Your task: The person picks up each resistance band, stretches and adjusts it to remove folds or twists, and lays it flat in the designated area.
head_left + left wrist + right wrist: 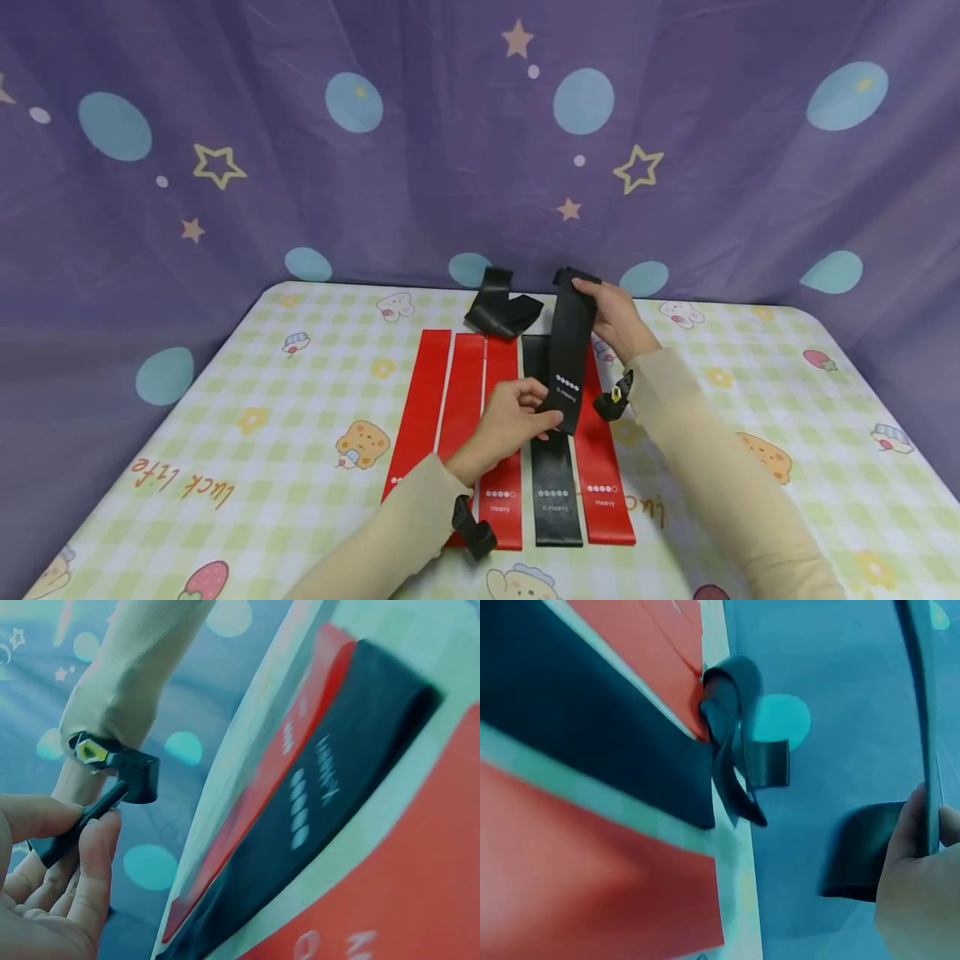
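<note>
A black X-Heavy resistance band (570, 346) is stretched flat between my two hands, raised above the table. My left hand (510, 421) pinches its near end between thumb and fingers; the left wrist view shows this band edge-on (75, 834). At the far end, my right hand (617, 317) grips the band's right edge, and a loose part of it (862, 851) hangs beyond the fingers in the right wrist view. Below lies another black X-Heavy band (555, 492), flat and partly covered. Red Heavy bands lie on both sides of it, including one (606, 492) at the right.
Several red bands (427, 375) lie side by side lengthwise on the checked tablecloth (300, 417). Behind them, by the table's back edge, sits a crumpled black band (498, 308). A purple curtain (450, 167) hangs directly behind the table.
</note>
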{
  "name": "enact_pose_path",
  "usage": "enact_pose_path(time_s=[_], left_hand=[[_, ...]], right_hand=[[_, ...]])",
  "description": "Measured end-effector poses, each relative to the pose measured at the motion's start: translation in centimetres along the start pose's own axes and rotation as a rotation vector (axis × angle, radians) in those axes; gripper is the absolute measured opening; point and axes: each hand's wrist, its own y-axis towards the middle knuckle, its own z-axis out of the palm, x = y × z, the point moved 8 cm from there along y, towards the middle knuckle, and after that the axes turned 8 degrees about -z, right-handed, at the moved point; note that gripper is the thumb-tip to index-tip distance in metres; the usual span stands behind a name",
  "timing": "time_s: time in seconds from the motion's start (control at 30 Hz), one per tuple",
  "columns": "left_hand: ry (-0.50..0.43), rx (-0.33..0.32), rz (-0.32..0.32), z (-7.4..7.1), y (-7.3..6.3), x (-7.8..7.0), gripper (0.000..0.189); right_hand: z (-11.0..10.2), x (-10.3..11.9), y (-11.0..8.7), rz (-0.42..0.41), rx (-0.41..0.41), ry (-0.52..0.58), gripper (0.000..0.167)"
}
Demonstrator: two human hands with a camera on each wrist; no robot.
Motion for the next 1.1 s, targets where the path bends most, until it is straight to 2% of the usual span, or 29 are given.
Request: enact_pose_path(time_s=[0.27, 0.47, 0.5, 0.63, 0.73, 1.03, 1.1], left_hand=[[0.021, 0.07, -0.007, 1.8, -0.9, 0.4, 0.02], [0.019, 0.102, -0.05, 2.9, -1.6, 0.7, 0.019], [0.016, 0.105, -0.057, 3.1, -1.8, 0.9, 0.019], [-0.029, 0.138, -0.087, 4.1, -2.4, 1.4, 0.018], [-0.075, 0.166, -0.101, 5.0, -2.9, 1.8, 0.015], [-0.142, 0.221, -0.16, 7.9, -4.5, 2.6, 0.012], [-0.138, 0.227, -0.188, 8.5, -4.7, 2.7, 0.015]], right_hand=[[-1.4, 0.7, -0.1, 0.016, 0.014, -0.06, 0.031], [-3.2, 1.2, -0.1, -0.011, -0.043, -0.107, 0.021], [-3.4, 1.3, -0.2, -0.017, -0.042, -0.126, 0.024], [-3.9, 1.6, -0.2, -0.049, -0.018, -0.184, 0.019], [-4.1, 1.6, -0.2, -0.06, 0.017, -0.214, 0.008], [-5.4, 1.0, -0.2, -0.064, 0.095, -0.289, 0.005], [-5.8, 1.0, -0.1, -0.077, 0.1, -0.291, 0.01]])
